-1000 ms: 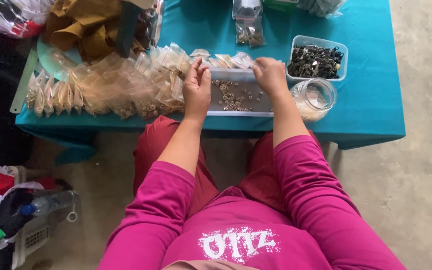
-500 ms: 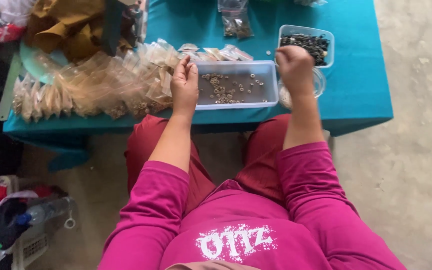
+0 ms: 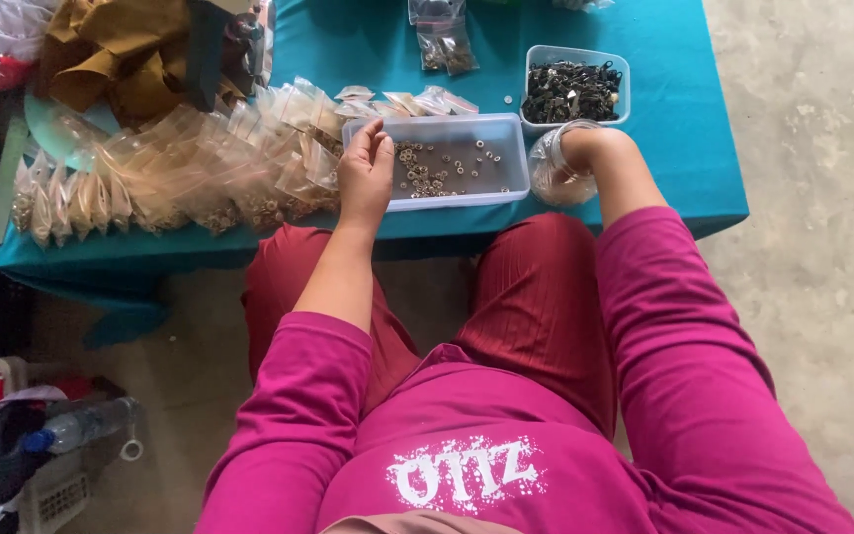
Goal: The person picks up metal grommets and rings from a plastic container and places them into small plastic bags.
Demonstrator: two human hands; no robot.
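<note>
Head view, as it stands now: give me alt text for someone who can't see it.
A seated person in pink rests the left hand on the near-left rim of a clear rectangular plastic tray of small metal rings, while the right hand reaches into a clear round plastic jar. On the teal table lie small clear packed bags and a tub of dark parts.

right hand [image 3: 577,148] moved from tray [image 3: 506,188] into jar [image 3: 554,178]

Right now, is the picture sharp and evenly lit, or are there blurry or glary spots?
In the head view the light is soft and even daylight, with no hard shadows. The left hand over the clear tray reads fairly sharp. The small clear bags show pale sheen that hides their contents. The right hand is partly hidden inside the round clear container. The edges look slightly stretched by the wide lens.
</note>
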